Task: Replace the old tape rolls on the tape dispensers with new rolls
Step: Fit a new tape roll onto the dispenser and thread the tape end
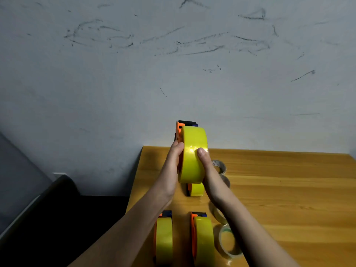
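Observation:
I hold an orange tape dispenser [179, 130] up above the wooden table [279, 189], with a full yellow tape roll [193, 151] on it. My left hand [170, 170] grips the dispenser's orange side. My right hand [207, 170] clasps the roll from the right, thumb pressed on its shiny face. Under my hands stands another dispenser with yellow tape [195, 188], partly hidden. Two more dispensers with yellow rolls [163, 239] [204, 239] stand at the near edge.
Thin, nearly used-up clear tape rolls lie to the right of the dispensers: one [228, 241] near, one [218, 213] under my right forearm, others [219, 165] behind my right hand. A scuffed white wall rises behind the table. A dark chair [57, 209] stands left.

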Demonstrator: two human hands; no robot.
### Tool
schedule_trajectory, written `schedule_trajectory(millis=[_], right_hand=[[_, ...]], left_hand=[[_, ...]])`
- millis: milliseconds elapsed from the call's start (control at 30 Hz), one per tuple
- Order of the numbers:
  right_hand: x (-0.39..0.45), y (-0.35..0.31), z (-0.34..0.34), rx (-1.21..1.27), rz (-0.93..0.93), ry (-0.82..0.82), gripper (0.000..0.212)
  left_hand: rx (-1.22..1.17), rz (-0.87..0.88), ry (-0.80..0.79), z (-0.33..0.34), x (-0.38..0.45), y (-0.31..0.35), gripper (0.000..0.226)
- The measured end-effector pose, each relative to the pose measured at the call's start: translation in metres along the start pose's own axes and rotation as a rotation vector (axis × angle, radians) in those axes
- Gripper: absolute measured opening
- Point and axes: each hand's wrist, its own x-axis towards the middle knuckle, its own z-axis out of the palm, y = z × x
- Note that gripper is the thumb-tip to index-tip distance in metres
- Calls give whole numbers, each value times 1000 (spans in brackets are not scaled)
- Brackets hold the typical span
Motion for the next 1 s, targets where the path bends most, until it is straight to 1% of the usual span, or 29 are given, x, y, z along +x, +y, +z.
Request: schedule_trajectory(millis=[33, 133, 200, 233, 267, 300, 333, 367, 467, 533, 633, 733, 767, 833, 867, 967, 1000], right_hand=[[0, 0, 2, 12, 3, 11, 120], [0, 1, 8, 34, -33, 58, 100], [0, 1, 7, -4, -52, 106, 87], [0, -2, 5, -33, -58, 101, 81], [1, -5, 3, -61, -57, 75, 80], [2, -7, 0, -92, -38, 49, 82], [3, -9, -3, -123, -7, 44, 85], [3, -11, -5, -145, 23, 65, 84], [3, -17, -5, -164, 113, 144, 67], [3, -23, -3, -218, 155, 162, 61], [1, -31, -4, -289, 189, 125, 60], [-2, -30, -5, -279, 147, 57, 48], [-2, -28, -4, -248, 119, 50, 48], [-1, -23, -6, -201, 89, 23, 49], [0, -21, -8, -188, 90, -4, 49], [1, -14, -14, -176, 91, -113, 44], [2, -12, -17, -207, 79, -148, 49]], left_hand=[[-14, -2, -2, 1, 0, -1, 50], [-44, -17, 43, 2, 2, -3, 54], [-31, -12, 92, 3, 3, 0, 58], [-8, 1, 112, 2, 4, 1, 58], [26, 21, 145, 0, 5, 2, 53], [52, 42, 176, -1, 5, 3, 42], [63, 51, 196, -2, 6, 3, 31], [72, 56, 203, -4, 7, 2, 24], [139, 51, 171, -6, 9, 4, 21], [177, 37, 121, -10, 11, 3, 21], [222, -21, 65, -13, 13, 3, 24], [220, -77, 24, -15, 14, 3, 30], [209, -95, 19, -16, 14, 3, 36], [153, -149, 28, -13, 14, 5, 54], [114, -175, 42, -12, 14, 6, 57], [67, -217, 78, -11, 16, 6, 43], [54, -222, 80, -11, 16, 7, 45]])
